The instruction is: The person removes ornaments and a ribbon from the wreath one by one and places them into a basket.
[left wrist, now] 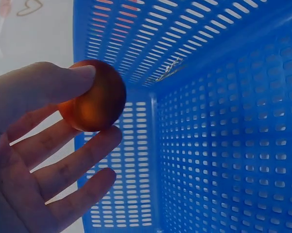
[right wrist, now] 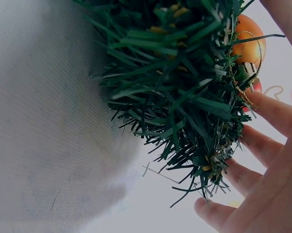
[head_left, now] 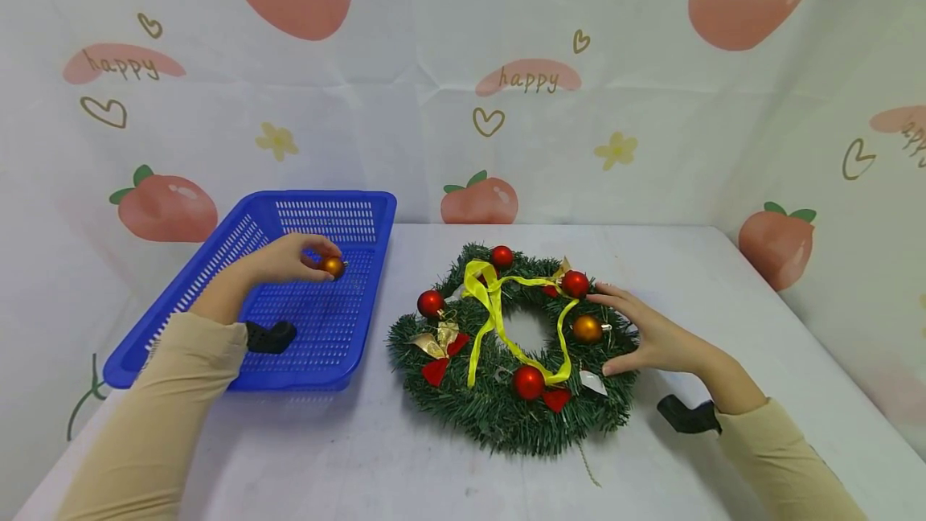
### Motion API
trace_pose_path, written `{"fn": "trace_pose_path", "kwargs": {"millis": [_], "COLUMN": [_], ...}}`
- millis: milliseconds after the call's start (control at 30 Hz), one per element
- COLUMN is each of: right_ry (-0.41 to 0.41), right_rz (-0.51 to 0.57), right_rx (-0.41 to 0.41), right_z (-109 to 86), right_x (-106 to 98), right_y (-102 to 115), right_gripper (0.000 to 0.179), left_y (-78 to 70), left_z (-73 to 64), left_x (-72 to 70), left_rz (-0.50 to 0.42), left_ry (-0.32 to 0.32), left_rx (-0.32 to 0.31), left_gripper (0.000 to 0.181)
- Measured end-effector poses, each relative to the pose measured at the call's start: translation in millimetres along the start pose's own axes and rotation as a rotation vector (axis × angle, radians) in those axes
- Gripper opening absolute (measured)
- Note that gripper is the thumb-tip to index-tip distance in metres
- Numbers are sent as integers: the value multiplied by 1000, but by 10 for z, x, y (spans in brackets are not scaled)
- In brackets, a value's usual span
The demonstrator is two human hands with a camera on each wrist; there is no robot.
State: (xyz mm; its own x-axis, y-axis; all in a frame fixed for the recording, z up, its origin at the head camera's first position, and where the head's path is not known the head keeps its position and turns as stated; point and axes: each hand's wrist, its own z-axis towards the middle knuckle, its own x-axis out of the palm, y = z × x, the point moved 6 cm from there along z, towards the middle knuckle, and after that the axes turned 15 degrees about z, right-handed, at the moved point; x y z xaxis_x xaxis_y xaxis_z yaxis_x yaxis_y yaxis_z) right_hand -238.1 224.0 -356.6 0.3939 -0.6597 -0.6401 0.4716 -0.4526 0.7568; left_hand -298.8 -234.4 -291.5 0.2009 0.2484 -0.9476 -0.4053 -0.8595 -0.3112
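Note:
In the head view my left hand (head_left: 292, 257) pinches an orange-gold Christmas bauble (head_left: 333, 267) above the blue plastic basket (head_left: 383, 264). The left wrist view shows the thumb laid across the bauble (left wrist: 99, 97), with the lower fingers spread apart. A green Christmas wreath (head_left: 463, 416) lies on the table, decorated with several red baubles (head_left: 529, 383), an orange-gold bauble (head_left: 587, 329), red and gold bows (head_left: 436, 372) and a yellow ribbon (head_left: 495, 320). At the wreath's right edge is my right hand (head_left: 654, 336), its fingers extended and fingertips among the needles.
The white-covered table (head_left: 405, 473) meets a fruit-printed cloth (head_left: 405, 143) at the back. The basket stands left of the wreath. A thin gold cord (head_left: 588, 465) trails from the wreath's front edge. Inside the basket, a little gold string (left wrist: 170, 70) shows by the wall.

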Motion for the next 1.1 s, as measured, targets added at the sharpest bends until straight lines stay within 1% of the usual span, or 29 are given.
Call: {"fn": "trace_pose_path", "kwargs": {"millis": [200, 300, 467, 567, 700, 800, 900, 967, 1100], "right_ry": [0, 0, -1, -5, -3, -3, -2, 0, 4], "right_rz": [-7, -9, -12, -14, -13, -13, -15, -15, -12], "right_rx": [1, 3, 7, 7, 10, 12, 12, 12, 14], "right_z": [3, 4, 4, 4, 2, 2, 2, 3, 5], "right_x": [0, 1, 1, 0, 3, 4, 2, 2, 1], "right_y": [6, 8, 16, 20, 12, 1, -7, -8, -7], "right_gripper": [90, 90, 90, 90, 90, 90, 89, 89, 89], "left_y": [36, 37, 22, 13, 5, -14, -62, -114, -266], "left_z": [-17, -18, -16, -18, -30, -42, -47, -50, -73], "left_x": [55, 69, 71, 73, 70, 50, 2, -48, -157], "left_rz": [-5, -2, 27, 39, 35, 13, -4, 0, 20], "left_ry": [50, 65, 76, 80, 76, 58, 20, -20, -108], "left_rx": [-11, 3, 19, 18, 15, 3, -6, -2, 21], "left_gripper": [34, 35, 35, 36, 40, 42, 41, 39, 36]}}
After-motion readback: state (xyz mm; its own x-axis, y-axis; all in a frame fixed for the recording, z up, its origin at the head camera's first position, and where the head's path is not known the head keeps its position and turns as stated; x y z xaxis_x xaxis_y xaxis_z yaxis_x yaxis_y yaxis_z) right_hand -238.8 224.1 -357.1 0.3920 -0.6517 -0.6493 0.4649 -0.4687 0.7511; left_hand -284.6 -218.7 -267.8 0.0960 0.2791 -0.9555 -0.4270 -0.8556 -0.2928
